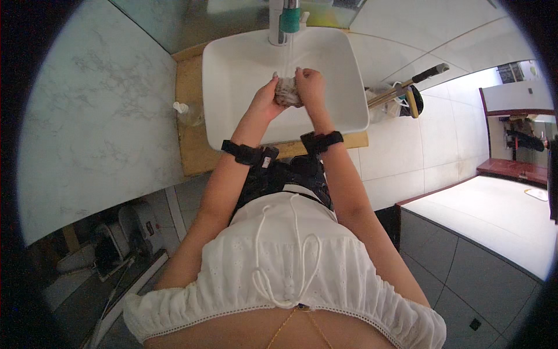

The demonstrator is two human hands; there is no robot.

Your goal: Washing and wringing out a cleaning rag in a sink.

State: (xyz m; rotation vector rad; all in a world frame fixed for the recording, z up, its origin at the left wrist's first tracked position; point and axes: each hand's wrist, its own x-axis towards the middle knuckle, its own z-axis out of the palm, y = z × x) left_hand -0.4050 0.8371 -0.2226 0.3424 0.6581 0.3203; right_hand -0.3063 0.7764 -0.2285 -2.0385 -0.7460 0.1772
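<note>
A small grey-brown, textured item [287,92], whose exact kind I cannot tell, is between my two hands above a white sink basin [231,118]. My left hand [265,98] grips its left side with the thumb up. My right hand [311,86] has its bent fingers on the item's upper right part. A faucet [289,19] with a green band at its spout stands at the back of the basin, and water runs from it down onto the item.
A clear bottle with a white pump top [180,107] stands on the yellowish counter [188,148] left of the basin. Long-handled tools [405,87] lean in a container at the right. A marbled wall panel [109,109] rises on the left.
</note>
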